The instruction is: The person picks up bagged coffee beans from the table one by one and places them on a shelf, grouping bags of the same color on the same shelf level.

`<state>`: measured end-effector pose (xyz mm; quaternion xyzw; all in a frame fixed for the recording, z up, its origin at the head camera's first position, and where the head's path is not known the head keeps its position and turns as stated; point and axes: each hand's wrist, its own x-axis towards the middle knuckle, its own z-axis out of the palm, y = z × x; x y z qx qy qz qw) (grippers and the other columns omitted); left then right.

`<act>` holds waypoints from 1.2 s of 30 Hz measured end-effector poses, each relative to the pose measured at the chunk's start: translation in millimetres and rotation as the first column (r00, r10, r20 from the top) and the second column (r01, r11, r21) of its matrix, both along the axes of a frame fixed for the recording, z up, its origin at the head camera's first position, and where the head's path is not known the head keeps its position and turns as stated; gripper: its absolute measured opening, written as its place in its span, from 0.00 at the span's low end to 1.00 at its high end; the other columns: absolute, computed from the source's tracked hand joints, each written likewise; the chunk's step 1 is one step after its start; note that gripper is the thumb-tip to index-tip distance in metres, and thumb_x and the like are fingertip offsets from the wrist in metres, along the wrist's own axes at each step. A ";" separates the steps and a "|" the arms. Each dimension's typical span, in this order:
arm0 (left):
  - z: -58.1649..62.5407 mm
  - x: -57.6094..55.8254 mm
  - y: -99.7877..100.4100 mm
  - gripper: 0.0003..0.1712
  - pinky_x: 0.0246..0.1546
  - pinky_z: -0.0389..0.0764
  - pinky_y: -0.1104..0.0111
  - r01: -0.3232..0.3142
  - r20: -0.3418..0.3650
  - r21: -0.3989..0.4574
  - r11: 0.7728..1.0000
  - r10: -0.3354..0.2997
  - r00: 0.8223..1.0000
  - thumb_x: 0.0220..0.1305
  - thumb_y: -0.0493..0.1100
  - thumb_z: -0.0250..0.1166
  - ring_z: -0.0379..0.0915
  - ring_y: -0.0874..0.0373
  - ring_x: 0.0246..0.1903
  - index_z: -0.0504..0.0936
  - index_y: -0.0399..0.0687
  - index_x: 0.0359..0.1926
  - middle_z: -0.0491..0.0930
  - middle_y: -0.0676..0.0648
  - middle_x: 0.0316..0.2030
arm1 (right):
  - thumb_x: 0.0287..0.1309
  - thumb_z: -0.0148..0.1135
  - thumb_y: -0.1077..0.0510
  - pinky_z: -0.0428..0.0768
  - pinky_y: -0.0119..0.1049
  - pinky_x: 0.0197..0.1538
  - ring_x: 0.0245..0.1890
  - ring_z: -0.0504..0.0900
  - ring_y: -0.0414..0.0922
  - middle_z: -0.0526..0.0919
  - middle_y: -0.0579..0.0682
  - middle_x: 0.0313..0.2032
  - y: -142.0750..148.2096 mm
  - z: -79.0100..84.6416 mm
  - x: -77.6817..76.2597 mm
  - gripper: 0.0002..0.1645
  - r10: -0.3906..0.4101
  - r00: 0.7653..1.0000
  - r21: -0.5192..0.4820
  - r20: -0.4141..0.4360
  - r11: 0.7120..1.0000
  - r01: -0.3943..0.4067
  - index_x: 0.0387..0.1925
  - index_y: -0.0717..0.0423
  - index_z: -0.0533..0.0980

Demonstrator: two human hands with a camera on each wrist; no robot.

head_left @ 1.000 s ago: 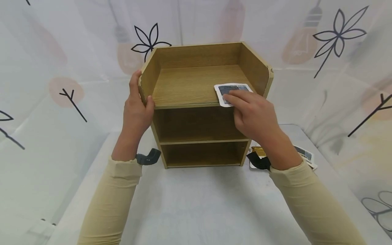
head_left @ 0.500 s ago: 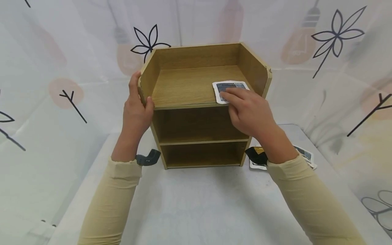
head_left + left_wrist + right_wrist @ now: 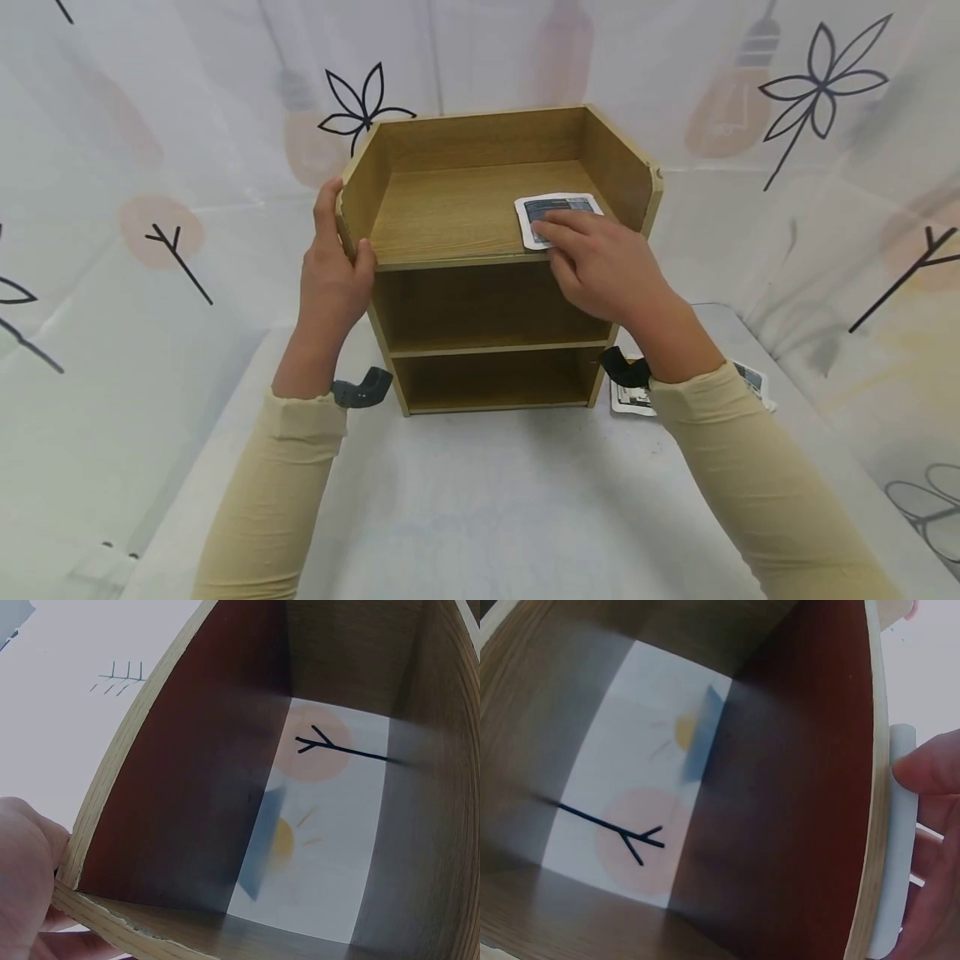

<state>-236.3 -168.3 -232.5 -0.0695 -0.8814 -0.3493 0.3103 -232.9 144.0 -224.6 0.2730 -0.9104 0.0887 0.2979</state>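
A small wooden shelf unit (image 3: 480,187) stands on the table, with a walled top and two openings below. My left hand (image 3: 333,275) grips its left side wall, thumb at the front and fingers outside; the left wrist view shows that hand (image 3: 26,877) at the wood's edge. Toward the right on the top board lies a flat white-edged packet (image 3: 529,223) with a dark blue label. My right hand (image 3: 611,262) holds it, fingers over the label. In the right wrist view, the thumb presses the packet's edge (image 3: 896,862); the other fingertips are partly hidden.
Similar packets (image 3: 632,403) lie on the white table (image 3: 480,492) right of the unit, partly behind my right forearm. A printed curtain (image 3: 480,50) hangs around the table. The top board has raised walls at its back and sides.
My right hand has slid the packet a little leftward and back along the top board. The left hand keeps its grip on the shelf unit's side.
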 end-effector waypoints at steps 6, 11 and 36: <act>-1.1 0.0 0.3 0.39 0.49 0.79 0.45 0.002 -0.010 -0.002 1.000 -0.002 1.000 0.69 0.42 0.51 0.76 0.38 0.52 0.44 0.73 0.72 0.71 0.36 0.61 | 0.68 0.45 0.52 0.77 0.54 0.55 0.62 0.74 0.54 0.74 0.53 0.64 -0.7 4.5 -2.3 0.25 -0.026 0.996 0.036 0.088 0.999 0.023 0.63 0.47 0.73; -1.3 1.2 1.0 0.39 0.49 0.79 0.45 0.003 -0.009 -0.002 1.000 -0.003 1.000 0.69 0.43 0.51 0.76 0.38 0.53 0.44 0.73 0.72 0.71 0.36 0.61 | 0.69 0.42 0.51 0.74 0.55 0.59 0.65 0.71 0.54 0.71 0.52 0.66 -0.2 8.4 -3.8 0.26 -0.034 0.987 0.063 0.157 0.998 0.024 0.65 0.47 0.71; -1.5 2.2 2.7 0.38 0.48 0.80 0.45 -0.002 -0.024 -0.004 1.000 0.002 1.000 0.68 0.43 0.51 0.76 0.38 0.52 0.45 0.72 0.72 0.71 0.35 0.61 | 0.71 0.38 0.50 0.63 0.54 0.69 0.71 0.62 0.55 0.63 0.53 0.71 -0.2 16.6 -14.5 0.29 -0.014 0.959 0.091 0.282 0.996 -0.012 0.70 0.49 0.65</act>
